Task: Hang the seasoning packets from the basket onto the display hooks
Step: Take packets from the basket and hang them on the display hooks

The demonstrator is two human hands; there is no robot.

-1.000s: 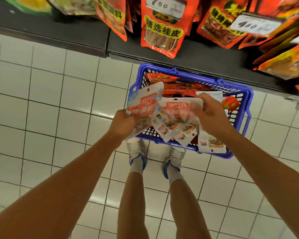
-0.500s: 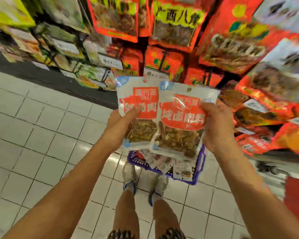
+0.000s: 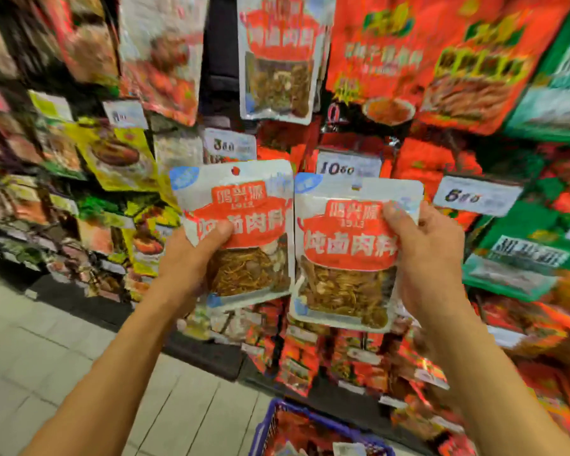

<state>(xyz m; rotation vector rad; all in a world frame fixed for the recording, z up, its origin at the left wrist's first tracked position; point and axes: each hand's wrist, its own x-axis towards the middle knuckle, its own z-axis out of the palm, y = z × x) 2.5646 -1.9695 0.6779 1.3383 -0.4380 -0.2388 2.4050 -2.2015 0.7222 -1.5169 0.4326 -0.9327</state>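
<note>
My left hand [image 3: 191,255] grips a white-and-red seasoning packet [image 3: 244,205] by its left edge, thumb across the front. My right hand [image 3: 431,258] grips a matching packet [image 3: 343,245] by its right edge. Both packets are upright, side by side at chest height, facing me in front of the display. A same-looking packet [image 3: 277,57] hangs on the rack above them. The blue basket [image 3: 270,426] stands on the floor at the bottom edge, with more red packets inside.
The rack is crowded with hanging red, green and yellow packets and white price tags [image 3: 349,167]. A dark gap [image 3: 219,60] runs between the packet columns up top. Pale tiled floor [image 3: 63,357] lies to the left.
Both hands rose from the basket with the two packets, which now stand higher and level with the rack. My view tilted up from the floor to the display.
</note>
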